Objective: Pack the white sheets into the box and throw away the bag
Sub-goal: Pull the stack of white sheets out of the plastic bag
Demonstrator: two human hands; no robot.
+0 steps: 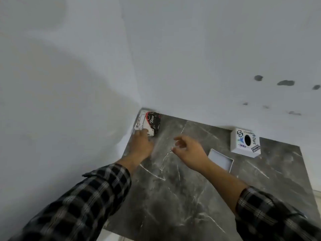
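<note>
A black, red and white tissue bag (150, 122) lies in the far left corner of the dark marble table (182, 188), against the walls. My left hand (141, 145) rests on the bag's near end, fingers touching it; a firm grip is not visible. My right hand (188, 148) hovers open above the table, a little right of the bag, holding nothing. A white cube box (245, 142) with stickers and a dark oval hole on top stands at the back right. Its white lid or base tray (220, 160) lies flat just in front of it.
White walls meet in a corner right behind the bag. The right wall has several dark patches (284, 82). The table's right edge runs down past the box, with pale floor (317, 193) beyond it.
</note>
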